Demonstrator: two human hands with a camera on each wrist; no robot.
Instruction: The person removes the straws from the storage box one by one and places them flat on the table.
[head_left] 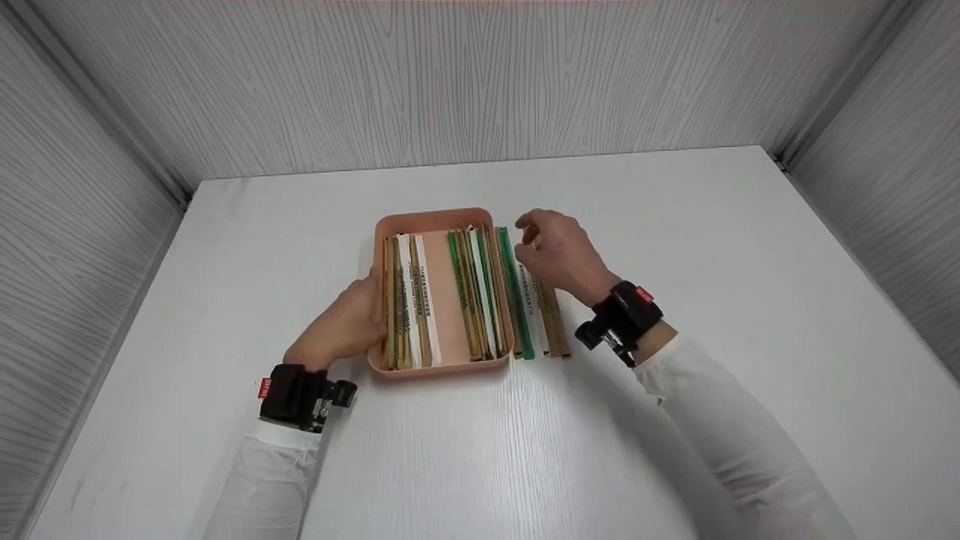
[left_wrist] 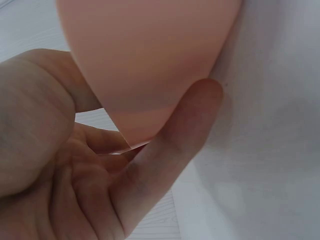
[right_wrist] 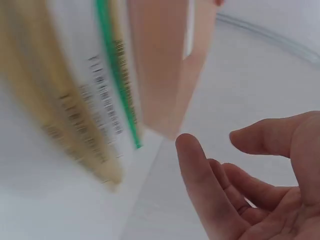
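A pink rectangular tray (head_left: pixel 442 369) lies on the table with slim printed strips in two groups. The left group (head_left: pixel 411 300) is brown and white; the right group (head_left: pixel 476 292) mixes brown, green and white. My left hand (head_left: pixel 341 319) grips the tray's left side, its fingers around the pink wall (left_wrist: pixel 145 55) in the left wrist view. Outside the tray's right wall lie more strips: a green strip (head_left: pixel 517 300), a white one and brown ones (head_left: pixel 555 330). Over their far part hovers my right hand (head_left: pixel 562 251), thumb and index finger apart, holding nothing.
The white table (head_left: pixel 450 450) extends around the tray on all sides. Pale wood-grain panels stand behind (head_left: pixel 480 82) and at the left (head_left: pixel 67 225) and right (head_left: pixel 885 165). Each wrist carries a black strapped camera (head_left: pixel 626 315).
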